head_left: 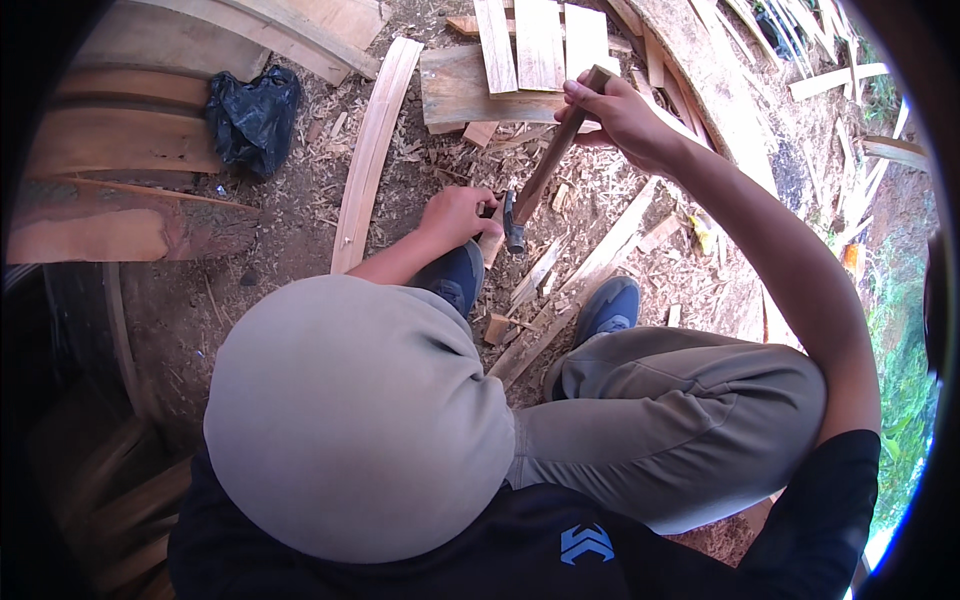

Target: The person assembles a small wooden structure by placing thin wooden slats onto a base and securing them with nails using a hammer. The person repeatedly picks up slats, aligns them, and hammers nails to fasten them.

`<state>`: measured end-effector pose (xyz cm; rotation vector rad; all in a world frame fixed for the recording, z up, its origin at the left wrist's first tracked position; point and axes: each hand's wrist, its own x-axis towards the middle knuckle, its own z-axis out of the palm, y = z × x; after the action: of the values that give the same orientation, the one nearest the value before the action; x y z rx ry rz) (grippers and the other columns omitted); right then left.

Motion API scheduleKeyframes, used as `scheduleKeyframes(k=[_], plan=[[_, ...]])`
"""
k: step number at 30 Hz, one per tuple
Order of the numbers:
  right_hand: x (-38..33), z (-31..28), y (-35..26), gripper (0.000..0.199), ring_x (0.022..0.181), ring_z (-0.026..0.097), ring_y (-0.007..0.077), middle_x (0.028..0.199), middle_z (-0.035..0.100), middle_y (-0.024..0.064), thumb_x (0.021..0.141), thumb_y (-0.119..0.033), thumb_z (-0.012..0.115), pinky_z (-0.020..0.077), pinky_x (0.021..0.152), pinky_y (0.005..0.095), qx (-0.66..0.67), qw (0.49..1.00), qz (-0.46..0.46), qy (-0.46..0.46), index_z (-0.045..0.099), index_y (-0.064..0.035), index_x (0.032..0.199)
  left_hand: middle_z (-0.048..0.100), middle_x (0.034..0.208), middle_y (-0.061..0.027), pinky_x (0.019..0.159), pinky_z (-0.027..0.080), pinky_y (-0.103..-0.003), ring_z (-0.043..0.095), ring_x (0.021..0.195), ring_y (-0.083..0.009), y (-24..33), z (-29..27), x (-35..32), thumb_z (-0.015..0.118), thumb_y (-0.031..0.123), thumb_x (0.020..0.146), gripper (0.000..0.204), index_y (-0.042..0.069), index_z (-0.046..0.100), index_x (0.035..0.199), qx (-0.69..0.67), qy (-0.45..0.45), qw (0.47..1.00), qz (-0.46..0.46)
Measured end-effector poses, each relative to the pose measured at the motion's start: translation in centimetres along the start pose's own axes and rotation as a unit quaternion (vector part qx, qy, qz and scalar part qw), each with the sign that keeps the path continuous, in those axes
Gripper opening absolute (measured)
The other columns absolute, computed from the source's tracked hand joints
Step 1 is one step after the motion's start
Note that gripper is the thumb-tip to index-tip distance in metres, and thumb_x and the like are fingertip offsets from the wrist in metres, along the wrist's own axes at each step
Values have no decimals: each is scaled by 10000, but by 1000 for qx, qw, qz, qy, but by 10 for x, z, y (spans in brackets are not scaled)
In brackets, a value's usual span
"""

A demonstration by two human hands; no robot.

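Ground (315,225), strewn with shavings and chips, spreads under everything I have in view. Legs, two, in grey trousers (690,425), bent, at the near side. Dark boards (125,140), several, stacked at the left; I cannot count them surely. Long pale board (376,155), one, slightly curved, lying left of centre and running near to far. Wide plank (452,85), one, on the far side, with three pale short boards (540,45) lying across it. Black plastic bag (253,120), one, crumpled, on the left beside the dark boards; its contents are hidden from me. Hammer (550,158), one, at far centre, handle slanting up to the right, head low and just beside the left hand. Shoes (608,305), two, blue, one either side of the chips at centre. Hands, two: the right hand (618,112) closed around the hammer's handle near its far end; the left hand (458,217) with thumb and fingers closed on a narrow wooden piece (492,247) by the left shoe, how tightly I cannot tell. Small wood block (497,328), one, between the shoes.
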<state>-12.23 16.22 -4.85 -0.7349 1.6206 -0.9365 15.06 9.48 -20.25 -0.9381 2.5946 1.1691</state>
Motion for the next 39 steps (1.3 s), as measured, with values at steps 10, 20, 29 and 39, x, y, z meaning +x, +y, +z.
scheduleKeyframes(k=[10, 20, 29, 39], plan=[[-52, 69, -15, 416, 923, 668, 193, 1047, 617, 55, 882, -194, 805, 569, 830, 370, -158, 926, -326, -108, 510, -79, 1152, 757, 909, -110, 781, 578, -419, 739, 870, -290, -8, -6, 3, 803, 425, 802, 372, 210, 793, 1105, -16, -39, 999, 5], [-101, 102, 13, 260, 836, 636, 209, 947, 531, 36, 849, -217, 686, 576, 562, 355, -369, 732, -541, -187, 509, -145, 1027, 688, 753, -82, 618, 492, -364, 610, 659, -182, 4, -21, 6, 781, 366, 860, 292, 238, 787, 1122, -12, -33, 999, -18], [-109, 117, 24, 159, 846, 667, 214, 894, 616, 11, 850, -180, 639, 548, 681, 369, -332, 765, -505, -221, 561, -149, 986, 593, 649, -47, 576, 467, -364, 559, 589, -187, 9, -17, 15, 763, 455, 861, 304, 270, 807, 1098, -66, -29, 997, -22], [-108, 117, 25, 188, 869, 672, 241, 959, 691, 13, 824, -222, 724, 542, 738, 428, -329, 793, -455, -237, 607, -166, 959, 720, 810, -111, 696, 540, -419, 700, 763, -275, 20, -14, 30, 844, 496, 776, 398, 126, 747, 885, -16, -18, 998, -57]])
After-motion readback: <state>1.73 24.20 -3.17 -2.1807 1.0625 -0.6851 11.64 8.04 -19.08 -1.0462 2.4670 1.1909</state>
